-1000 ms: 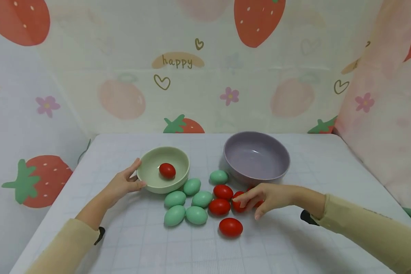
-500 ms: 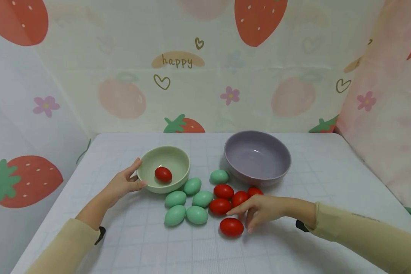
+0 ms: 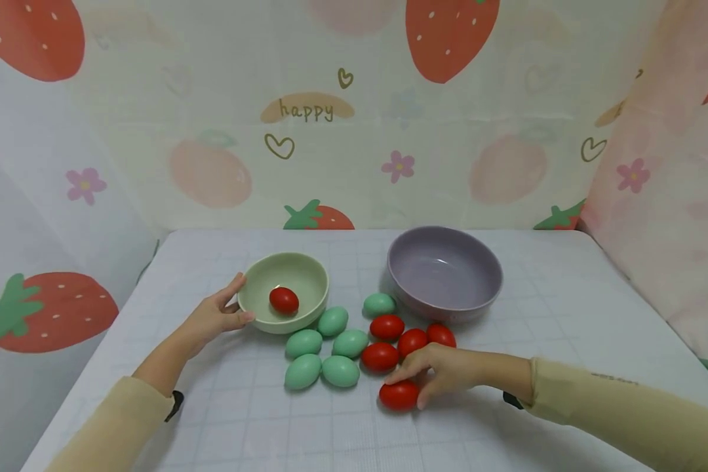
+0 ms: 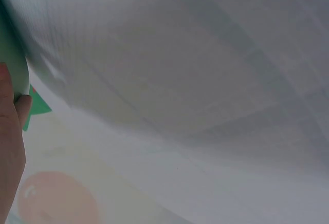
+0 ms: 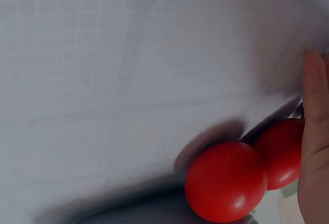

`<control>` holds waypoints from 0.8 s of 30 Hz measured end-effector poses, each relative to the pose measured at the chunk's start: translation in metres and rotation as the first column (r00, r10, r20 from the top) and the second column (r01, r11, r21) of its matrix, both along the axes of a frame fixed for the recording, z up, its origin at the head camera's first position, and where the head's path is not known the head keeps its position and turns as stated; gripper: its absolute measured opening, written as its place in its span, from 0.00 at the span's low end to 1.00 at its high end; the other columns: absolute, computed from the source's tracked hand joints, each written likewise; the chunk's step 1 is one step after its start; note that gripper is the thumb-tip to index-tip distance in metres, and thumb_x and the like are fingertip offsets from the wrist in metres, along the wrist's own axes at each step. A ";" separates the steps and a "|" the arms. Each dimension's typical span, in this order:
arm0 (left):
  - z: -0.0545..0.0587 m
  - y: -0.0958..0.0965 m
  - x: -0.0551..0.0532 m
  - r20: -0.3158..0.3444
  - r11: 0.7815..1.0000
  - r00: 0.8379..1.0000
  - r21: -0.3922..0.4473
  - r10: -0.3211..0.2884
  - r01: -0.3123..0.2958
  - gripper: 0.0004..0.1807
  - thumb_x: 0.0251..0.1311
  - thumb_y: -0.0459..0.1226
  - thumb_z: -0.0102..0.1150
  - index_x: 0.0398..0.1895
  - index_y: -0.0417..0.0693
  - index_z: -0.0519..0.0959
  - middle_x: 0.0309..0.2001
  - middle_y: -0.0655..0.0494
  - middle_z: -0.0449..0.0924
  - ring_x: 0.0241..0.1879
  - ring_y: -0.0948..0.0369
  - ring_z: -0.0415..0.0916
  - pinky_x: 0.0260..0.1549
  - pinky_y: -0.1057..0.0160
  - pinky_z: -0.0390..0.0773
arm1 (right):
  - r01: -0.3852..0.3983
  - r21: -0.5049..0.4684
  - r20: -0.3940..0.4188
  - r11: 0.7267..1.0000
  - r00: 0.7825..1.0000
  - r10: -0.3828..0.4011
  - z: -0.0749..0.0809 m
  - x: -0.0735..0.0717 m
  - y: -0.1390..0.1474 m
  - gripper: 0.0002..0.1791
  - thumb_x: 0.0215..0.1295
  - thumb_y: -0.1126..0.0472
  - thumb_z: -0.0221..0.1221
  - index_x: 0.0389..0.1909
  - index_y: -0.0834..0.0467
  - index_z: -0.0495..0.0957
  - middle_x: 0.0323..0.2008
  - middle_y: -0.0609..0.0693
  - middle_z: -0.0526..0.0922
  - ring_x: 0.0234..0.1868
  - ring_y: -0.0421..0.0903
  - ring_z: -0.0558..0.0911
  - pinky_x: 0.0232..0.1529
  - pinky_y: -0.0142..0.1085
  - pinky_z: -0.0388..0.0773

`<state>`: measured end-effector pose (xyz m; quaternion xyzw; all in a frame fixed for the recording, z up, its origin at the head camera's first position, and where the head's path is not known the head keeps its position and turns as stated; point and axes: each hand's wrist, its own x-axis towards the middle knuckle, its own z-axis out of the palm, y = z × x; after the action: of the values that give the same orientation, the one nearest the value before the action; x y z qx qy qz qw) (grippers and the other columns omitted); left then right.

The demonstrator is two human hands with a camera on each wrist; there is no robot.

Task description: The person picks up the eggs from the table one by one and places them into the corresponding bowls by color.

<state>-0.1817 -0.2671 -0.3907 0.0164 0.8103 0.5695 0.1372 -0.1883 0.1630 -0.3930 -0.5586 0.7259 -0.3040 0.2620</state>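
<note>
My left hand (image 3: pixel 215 316) holds the left side of a light green bowl (image 3: pixel 315 298), thumb and fingers spread along its wall. Inside the bowl lies one red egg (image 3: pixel 284 301). In the left wrist view, the hand (image 4: pixel 10 147) touches the bowl's side (image 4: pixel 18 72). At the near end of the group, my right hand (image 3: pixel 442 370) pinches a red egg (image 3: pixel 398 396) between thumb and fingers; the egg is on the table. Behind that hand lie several other red eggs (image 3: pixel 380 357). The right wrist view shows two red eggs (image 5: pixel 226 183) beside the hand (image 5: pixel 316 142).
Several mint green eggs (image 3: pixel 340 371) cluster in front of the green bowl, and one green egg (image 3: pixel 379 304) lies by the larger purple bowl (image 3: pixel 448 278) at the back right. A white gridded cloth covers the table (image 3: pixel 259 432). Strawberry-printed curtains (image 3: pixel 212 78) enclose the back and sides.
My right hand has moved left and toward me, from above the red eggs by the purple bowl to the nearest red egg. The egg in the green bowl has rolled slightly. My left hand stays put.
</note>
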 end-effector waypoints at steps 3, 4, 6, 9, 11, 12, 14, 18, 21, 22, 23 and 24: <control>-0.001 0.000 0.000 -0.006 1.000 1.000 0.011 -0.005 0.005 0.48 0.64 0.32 0.61 0.77 0.43 0.39 0.77 0.48 0.25 0.72 0.38 0.41 0.54 0.65 0.75 | -0.014 0.006 -0.028 1.000 1.000 0.014 -0.002 0.002 -0.002 0.29 0.53 0.66 0.69 0.59 0.64 0.77 0.53 0.53 0.82 0.57 0.43 0.78 0.59 0.35 0.73; -0.002 0.001 0.001 -0.009 1.000 1.000 0.012 -0.007 0.007 0.48 0.64 0.31 0.60 0.77 0.42 0.39 0.77 0.48 0.25 0.72 0.37 0.41 0.54 0.65 0.75 | -0.014 0.012 -0.030 1.000 0.999 0.014 -0.002 0.002 -0.003 0.29 0.54 0.66 0.69 0.59 0.63 0.77 0.53 0.53 0.82 0.57 0.43 0.78 0.59 0.34 0.73; -0.002 0.001 0.001 -0.013 1.000 1.000 0.011 -0.009 0.009 0.48 0.64 0.31 0.60 0.77 0.42 0.39 0.77 0.48 0.25 0.72 0.37 0.41 0.53 0.66 0.75 | -0.003 0.032 -0.031 0.999 1.000 0.004 -0.002 0.003 -0.004 0.29 0.54 0.66 0.69 0.59 0.62 0.77 0.54 0.51 0.82 0.56 0.42 0.78 0.58 0.33 0.73; -0.003 0.001 0.000 -0.015 1.000 1.000 0.004 -0.009 0.009 0.48 0.64 0.32 0.60 0.77 0.43 0.39 0.77 0.48 0.25 0.72 0.37 0.42 0.54 0.65 0.75 | 0.017 0.046 -0.034 0.999 0.999 -0.016 -0.003 0.005 -0.005 0.28 0.54 0.67 0.69 0.59 0.62 0.78 0.53 0.50 0.83 0.55 0.40 0.79 0.57 0.32 0.74; -0.004 0.001 -0.001 -0.012 1.000 1.000 0.002 -0.007 0.007 0.48 0.64 0.32 0.61 0.77 0.43 0.39 0.77 0.48 0.25 0.72 0.37 0.42 0.54 0.64 0.74 | 0.031 0.040 -0.035 0.999 0.999 -0.029 -0.004 0.005 -0.006 0.27 0.54 0.67 0.69 0.58 0.62 0.78 0.51 0.49 0.83 0.54 0.39 0.79 0.55 0.31 0.75; -0.004 0.001 -0.001 -0.012 1.000 1.000 0.006 -0.006 0.006 0.48 0.64 0.32 0.61 0.77 0.43 0.39 0.77 0.48 0.25 0.72 0.37 0.42 0.55 0.64 0.74 | 0.040 0.037 -0.029 0.998 0.999 -0.039 -0.004 0.006 -0.006 0.27 0.54 0.67 0.69 0.58 0.62 0.79 0.51 0.49 0.84 0.53 0.38 0.79 0.53 0.31 0.76; -0.005 0.002 -0.001 -0.010 1.000 1.000 0.012 -0.006 0.007 0.48 0.64 0.31 0.60 0.77 0.43 0.38 0.77 0.48 0.25 0.72 0.37 0.42 0.54 0.64 0.74 | 0.059 0.032 -0.010 0.998 0.998 -0.058 -0.004 0.006 -0.007 0.27 0.54 0.68 0.69 0.57 0.62 0.79 0.50 0.50 0.84 0.52 0.38 0.80 0.50 0.31 0.78; -0.005 0.002 0.000 -0.011 1.000 1.000 0.024 -0.009 0.009 0.48 0.64 0.31 0.60 0.77 0.43 0.38 0.77 0.48 0.25 0.72 0.37 0.41 0.53 0.65 0.75 | 0.095 0.038 0.045 0.995 0.994 -0.097 -0.003 0.006 -0.007 0.26 0.55 0.67 0.69 0.57 0.62 0.79 0.48 0.49 0.85 0.47 0.35 0.79 0.45 0.30 0.79; -0.004 0.002 0.000 -0.011 1.000 1.000 0.026 -0.007 0.008 0.48 0.64 0.31 0.60 0.77 0.43 0.38 0.77 0.48 0.25 0.72 0.37 0.41 0.52 0.66 0.76 | 0.120 0.038 0.072 0.992 0.990 -0.122 0.001 0.005 -0.008 0.25 0.57 0.66 0.68 0.57 0.61 0.79 0.47 0.47 0.85 0.44 0.34 0.76 0.44 0.30 0.79; -0.004 0.002 0.000 -0.012 1.000 1.000 0.025 -0.007 0.008 0.48 0.64 0.31 0.60 0.77 0.43 0.38 0.77 0.48 0.25 0.72 0.37 0.41 0.52 0.66 0.76 | 0.132 0.041 0.085 0.990 0.987 -0.135 0.003 0.005 -0.008 0.24 0.57 0.65 0.68 0.57 0.61 0.79 0.47 0.47 0.84 0.44 0.34 0.75 0.44 0.31 0.78; -0.004 0.002 0.000 -0.011 1.000 1.000 0.025 -0.007 0.007 0.48 0.64 0.31 0.60 0.77 0.44 0.38 0.77 0.48 0.25 0.72 0.37 0.41 0.52 0.66 0.76 | 0.147 0.041 0.099 0.988 0.984 -0.151 0.005 0.004 -0.008 0.24 0.57 0.65 0.68 0.57 0.61 0.79 0.47 0.48 0.84 0.44 0.35 0.75 0.44 0.31 0.78; -0.004 0.002 0.000 -0.012 1.000 1.000 0.025 -0.006 0.007 0.48 0.64 0.31 0.60 0.77 0.44 0.38 0.77 0.48 0.24 0.72 0.37 0.41 0.52 0.65 0.76 | 0.158 0.036 0.111 0.987 0.981 -0.161 0.007 0.003 -0.008 0.24 0.57 0.64 0.68 0.57 0.61 0.79 0.48 0.48 0.84 0.45 0.36 0.75 0.44 0.32 0.79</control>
<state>-0.1815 -0.2650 -0.3948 0.0240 0.8039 0.5789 0.1340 -0.1853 0.1546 -0.3864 -0.4769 0.7563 -0.3453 0.2851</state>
